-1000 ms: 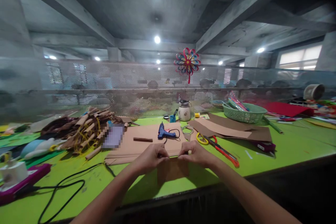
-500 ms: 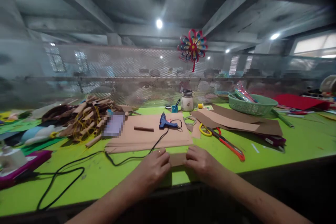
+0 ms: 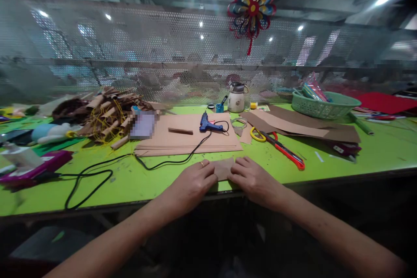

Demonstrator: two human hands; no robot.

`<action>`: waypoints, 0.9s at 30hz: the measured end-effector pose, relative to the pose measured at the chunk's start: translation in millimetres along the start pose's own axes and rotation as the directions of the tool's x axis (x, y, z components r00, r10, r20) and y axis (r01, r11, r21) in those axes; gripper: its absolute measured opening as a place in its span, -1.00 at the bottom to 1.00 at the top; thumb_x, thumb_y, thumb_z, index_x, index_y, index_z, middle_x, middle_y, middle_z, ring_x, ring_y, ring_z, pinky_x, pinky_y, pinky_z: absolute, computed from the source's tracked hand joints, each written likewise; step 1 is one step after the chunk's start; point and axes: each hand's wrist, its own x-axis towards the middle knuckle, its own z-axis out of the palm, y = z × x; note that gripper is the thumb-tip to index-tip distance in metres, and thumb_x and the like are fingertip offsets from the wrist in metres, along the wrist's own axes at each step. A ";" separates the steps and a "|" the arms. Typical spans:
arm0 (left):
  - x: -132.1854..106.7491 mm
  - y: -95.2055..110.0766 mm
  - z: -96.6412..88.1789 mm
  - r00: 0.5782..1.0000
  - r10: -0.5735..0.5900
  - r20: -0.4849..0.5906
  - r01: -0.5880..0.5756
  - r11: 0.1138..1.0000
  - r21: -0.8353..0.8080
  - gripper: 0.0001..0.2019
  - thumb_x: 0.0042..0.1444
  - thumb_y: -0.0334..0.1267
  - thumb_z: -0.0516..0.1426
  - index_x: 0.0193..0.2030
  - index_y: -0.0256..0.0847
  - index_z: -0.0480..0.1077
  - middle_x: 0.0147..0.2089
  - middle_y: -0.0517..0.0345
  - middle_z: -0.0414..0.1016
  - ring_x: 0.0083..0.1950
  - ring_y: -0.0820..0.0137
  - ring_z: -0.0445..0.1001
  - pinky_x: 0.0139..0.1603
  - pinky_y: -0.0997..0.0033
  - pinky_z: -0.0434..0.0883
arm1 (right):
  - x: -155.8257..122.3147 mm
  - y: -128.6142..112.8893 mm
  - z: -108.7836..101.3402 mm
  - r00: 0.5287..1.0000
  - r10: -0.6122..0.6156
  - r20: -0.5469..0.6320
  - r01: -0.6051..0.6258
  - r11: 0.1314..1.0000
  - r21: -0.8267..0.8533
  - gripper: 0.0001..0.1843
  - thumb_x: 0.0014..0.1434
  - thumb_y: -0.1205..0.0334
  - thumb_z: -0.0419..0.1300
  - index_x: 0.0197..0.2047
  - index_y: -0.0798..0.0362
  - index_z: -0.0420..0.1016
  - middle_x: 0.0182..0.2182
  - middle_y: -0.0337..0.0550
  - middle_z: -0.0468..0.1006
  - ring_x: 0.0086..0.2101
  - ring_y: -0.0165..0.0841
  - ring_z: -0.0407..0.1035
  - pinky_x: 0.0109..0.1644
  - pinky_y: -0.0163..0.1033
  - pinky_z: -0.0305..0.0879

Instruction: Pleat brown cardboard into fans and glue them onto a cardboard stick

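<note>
A small brown cardboard piece point(image 3: 223, 168) lies on the green table point(image 3: 137, 182) right at its front edge. My left hand point(image 3: 193, 183) presses its left side, with fingers closed together and a ring on one finger. My right hand point(image 3: 253, 180) holds the right side in the same way, fingers curled over the piece. Just beyond my hands lies a stack of brown cardboard sheets point(image 3: 182, 141). On it rest a blue glue gun point(image 3: 208, 125) and a short brown stick point(image 3: 180, 130).
The glue gun's black cord point(image 3: 97, 173) loops left across the table. Yellow-and-red scissors point(image 3: 278, 150) lie to the right, with a green basket point(image 3: 325, 105) behind them. A pile of rolled brown paper point(image 3: 104, 115) sits at left, a jar point(image 3: 236, 99) at the back. A mesh screen point(image 3: 146, 52) carries a paper flower point(image 3: 252, 2).
Both hands came down from holding the cardboard piece up and now press it flat at the table's edge. The camera has tilted downward.
</note>
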 end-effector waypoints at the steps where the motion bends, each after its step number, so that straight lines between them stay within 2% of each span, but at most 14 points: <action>1: 0.6 0.2 0.6 1.000 -0.002 -0.004 0.002 1.000 -0.007 -0.82 0.20 -0.47 -0.04 -0.22 -0.22 0.35 -0.23 0.05 0.36 -0.19 0.32 0.30 0.00 0.21 0.30 | 1.2 -1.3 0.9 1.000 0.000 0.002 0.000 1.000 0.001 -0.81 0.19 0.48 0.01 -0.28 0.12 0.42 -0.35 -0.05 0.39 -0.27 -0.25 0.15 -0.18 -0.14 0.09; 7: 0.0 1.5 1.5 0.995 -0.098 -0.002 0.097 0.993 -0.072 -0.82 0.17 -0.48 -0.02 -0.22 -0.24 0.38 -0.24 0.06 0.37 -0.20 0.33 0.29 -0.07 0.30 0.28 | 4.4 -4.2 9.8 1.000 -0.001 -0.016 0.002 0.996 0.086 -0.80 0.16 0.53 0.01 -0.27 0.15 0.42 -0.31 -0.04 0.41 -0.24 -0.25 0.17 -0.17 -0.17 0.14; 11: -0.5 5.0 -2.8 0.967 -0.251 0.039 0.254 0.959 -0.130 -0.84 0.17 -0.42 0.01 -0.37 -0.24 0.37 -0.34 0.10 0.30 -0.31 0.38 0.26 -0.33 0.43 0.21 | 4.9 -2.1 11.0 0.995 0.095 0.011 -0.095 0.977 0.191 -0.81 0.17 0.52 0.03 -0.33 0.12 0.40 -0.37 -0.08 0.38 -0.29 -0.30 0.18 -0.26 -0.24 0.13; 14: -0.3 6.4 -6.2 0.935 -0.347 0.071 0.354 0.919 -0.173 -0.79 0.20 -0.36 -0.02 -0.42 -0.25 0.36 -0.36 0.11 0.28 -0.35 0.41 0.26 -0.37 0.45 0.18 | 8.5 1.0 7.4 0.986 0.158 0.047 -0.165 0.942 0.293 -0.84 0.19 0.47 0.04 -0.37 0.12 0.38 -0.39 -0.11 0.38 -0.32 -0.34 0.20 -0.30 -0.28 0.12; 18: -1.4 1.9 -7.4 0.897 -0.430 0.103 0.441 0.858 -0.264 -0.75 0.24 -0.25 -0.04 -0.39 -0.25 0.36 -0.32 0.10 0.30 -0.32 0.40 0.28 -0.35 0.45 0.19 | 16.4 7.0 0.9 0.953 0.259 0.155 -0.301 0.842 0.448 -0.88 0.18 0.40 0.09 -0.38 0.13 0.41 -0.41 -0.15 0.41 -0.37 -0.40 0.25 -0.31 -0.33 0.14; 23: -0.7 -11.4 -8.5 0.863 -0.451 0.230 0.506 0.777 -0.375 -0.80 0.17 -0.23 0.03 -0.36 -0.22 0.43 -0.35 0.14 0.37 -0.32 0.39 0.32 -0.34 0.47 0.19 | 24.1 19.1 1.0 0.846 0.410 0.341 -0.533 0.633 0.562 -0.94 0.04 0.36 0.20 -0.40 0.16 0.50 -0.50 -0.22 0.48 -0.46 -0.43 0.30 -0.39 -0.37 0.14; 25: 1.2 -15.6 -11.3 0.847 -0.450 0.282 0.531 0.733 -0.426 -0.83 0.14 -0.24 0.05 -0.29 -0.21 0.45 -0.32 0.15 0.42 -0.29 0.39 0.35 -0.30 0.47 0.21 | 25.2 25.2 2.7 0.837 0.387 0.387 -0.547 0.583 0.601 -0.90 0.02 0.32 0.20 -0.39 0.17 0.52 -0.52 -0.23 0.48 -0.47 -0.43 0.30 -0.42 -0.38 0.14; 27: 3.8 -18.1 -15.3 0.834 -0.443 0.330 0.552 0.690 -0.468 -0.83 0.13 -0.26 0.05 -0.23 -0.20 0.44 -0.30 0.16 0.44 -0.28 0.39 0.37 -0.28 0.48 0.23 | 25.3 31.1 4.1 0.850 0.336 0.405 -0.526 0.562 0.639 -0.87 0.02 0.29 0.20 -0.39 0.18 0.53 -0.54 -0.25 0.46 -0.49 -0.44 0.29 -0.43 -0.39 0.14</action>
